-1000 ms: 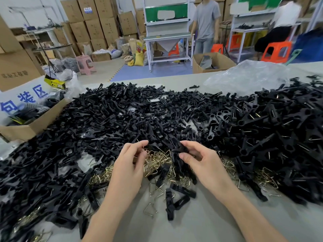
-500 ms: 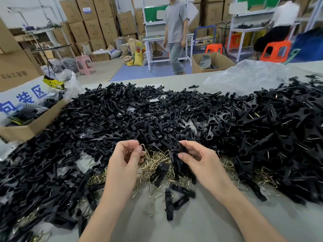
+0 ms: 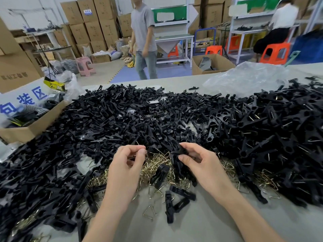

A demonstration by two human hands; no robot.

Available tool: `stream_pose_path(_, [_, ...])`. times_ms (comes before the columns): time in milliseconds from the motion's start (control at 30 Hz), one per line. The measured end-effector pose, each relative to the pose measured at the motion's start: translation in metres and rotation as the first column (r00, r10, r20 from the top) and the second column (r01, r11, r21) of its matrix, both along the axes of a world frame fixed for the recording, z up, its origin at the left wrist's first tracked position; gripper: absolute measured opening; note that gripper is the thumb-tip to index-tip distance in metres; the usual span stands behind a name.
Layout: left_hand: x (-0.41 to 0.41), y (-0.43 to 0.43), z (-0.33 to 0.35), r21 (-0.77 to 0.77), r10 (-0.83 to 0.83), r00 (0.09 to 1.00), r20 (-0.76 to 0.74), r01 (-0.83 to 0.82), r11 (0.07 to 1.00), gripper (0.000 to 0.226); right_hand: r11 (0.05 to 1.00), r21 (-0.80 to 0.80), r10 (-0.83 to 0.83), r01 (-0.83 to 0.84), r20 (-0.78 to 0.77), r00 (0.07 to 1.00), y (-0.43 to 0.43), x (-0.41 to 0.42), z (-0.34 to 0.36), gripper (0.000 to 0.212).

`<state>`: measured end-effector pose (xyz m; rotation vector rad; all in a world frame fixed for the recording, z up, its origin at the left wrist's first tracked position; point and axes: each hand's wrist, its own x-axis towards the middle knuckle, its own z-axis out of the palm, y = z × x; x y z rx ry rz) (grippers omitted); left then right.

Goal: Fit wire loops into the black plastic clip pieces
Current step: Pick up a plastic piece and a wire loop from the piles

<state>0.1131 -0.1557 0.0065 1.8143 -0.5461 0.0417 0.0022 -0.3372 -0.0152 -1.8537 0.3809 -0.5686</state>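
The left hand (image 3: 127, 165) pinched a thin wire loop (image 3: 140, 151) (light, springy, probably best held by its bend), near the stiff black clip piece (image 3: 180, 151) gripped in the right hand (image 3: 202, 166)

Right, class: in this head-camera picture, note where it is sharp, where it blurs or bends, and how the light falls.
Head view: the left hand and right hand are sharp; the person in grey is blurred; black clip pieces smear toward the left edge; wide-angle distortion tilts the shelving at right; light is soft, shadows on the table faint.
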Motion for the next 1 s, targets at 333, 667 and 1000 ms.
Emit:
stream_pose_path(333, [0.002,0.002,0.002,-0.084,-0.035,0.992,-0.12,0.024,0.996,0.01,0.999,0.009,-0.032,0.032,0.021,0.999,0.002,0.0,0.0,0.035])
stream_pose_path(667, [-0.023,-0.018,0.008,-0.411,-0.322,0.835,-0.445,0.129,0.902,0.013,0.973,-0.228,-0.001,0.019,0.079,0.997,0.01,0.001,0.001,0.035])
stream_pose_path(1000, [-0.025,-0.021,0.005,-0.437,-0.348,0.792,-0.501,0.116,0.892,0.02,0.937,-0.348,-0.003,0.019,0.048,0.999,0.017,-0.003,0.005,0.033])
